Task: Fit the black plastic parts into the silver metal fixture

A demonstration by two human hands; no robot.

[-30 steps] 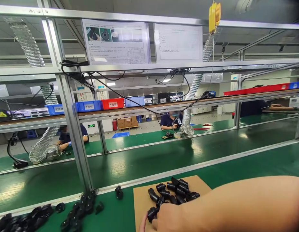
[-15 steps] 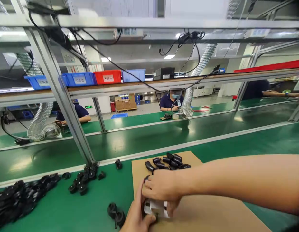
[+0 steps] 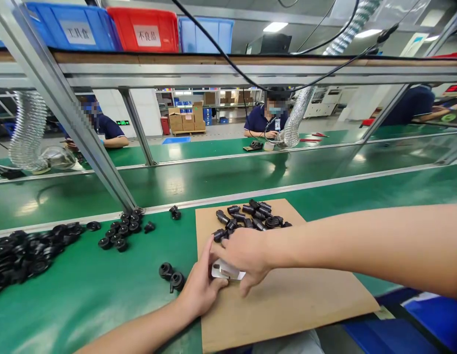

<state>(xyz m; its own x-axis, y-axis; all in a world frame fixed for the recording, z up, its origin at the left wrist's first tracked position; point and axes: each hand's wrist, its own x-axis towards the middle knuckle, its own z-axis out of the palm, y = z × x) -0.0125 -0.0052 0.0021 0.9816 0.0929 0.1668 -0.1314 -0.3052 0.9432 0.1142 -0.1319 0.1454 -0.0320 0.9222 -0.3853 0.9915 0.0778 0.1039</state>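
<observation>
In the head view, the white piece [image 3: 228, 270] lies low in the middle of the frame, over the left part of the brown cardboard sheet [image 3: 294, 305]. The left hand [image 3: 203, 289], coming from the lower left, is partly closed, with its thumb and fingers around the near left end of the white piece. The right hand [image 3: 246, 253] reaches in from the right edge of the frame and covers the upper side of the piece; its fingers are bent and its thumb points down, standing apart, but whether it grips anything cannot be told.

Just above the hands, black elbow fittings [image 3: 258, 212] crowd the far part of the sheet, some close to its upper edge. The sheet is bare to the right of the hands and below the right forearm, down to its near edge and right corner.

Left of the sheet, two black round parts [image 3: 171, 278] sit near the left hand, on the green table [image 3: 103, 295]. Farther up and left stand a cluster of black caps [image 3: 121, 230] and, at the left edge of the frame, a heap of black parts [image 3: 25, 253]. Open green surface runs between that heap and the left forearm. A metal post [image 3: 84, 118] slants down behind the cluster to the table's far rail, bounding that side.
</observation>
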